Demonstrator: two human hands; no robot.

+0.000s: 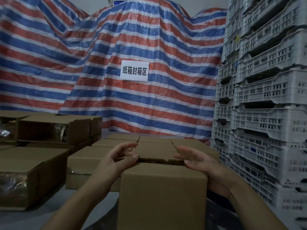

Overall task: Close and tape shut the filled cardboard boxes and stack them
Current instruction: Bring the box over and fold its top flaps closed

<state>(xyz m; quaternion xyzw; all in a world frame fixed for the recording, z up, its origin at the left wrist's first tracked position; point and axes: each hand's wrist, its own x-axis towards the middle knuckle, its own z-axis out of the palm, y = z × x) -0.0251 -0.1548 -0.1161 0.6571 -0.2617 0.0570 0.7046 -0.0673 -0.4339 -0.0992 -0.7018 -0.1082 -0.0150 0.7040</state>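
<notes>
Box in hand (163, 191): at the near tabletop edge, centred between both wrists, long axis running away from the person.
Left hand (116, 159): grip apart, thumb on the top flap's left end.
Right hand (201, 165): grip apart, thumb on the flap's right end; both equally near.
Flap seam (159, 161): gapes crosswise, not yet taped.
Closed boxes (156, 143): directly beyond, touching.

Boxes (33, 171) left, crates (265, 97) right
</notes>
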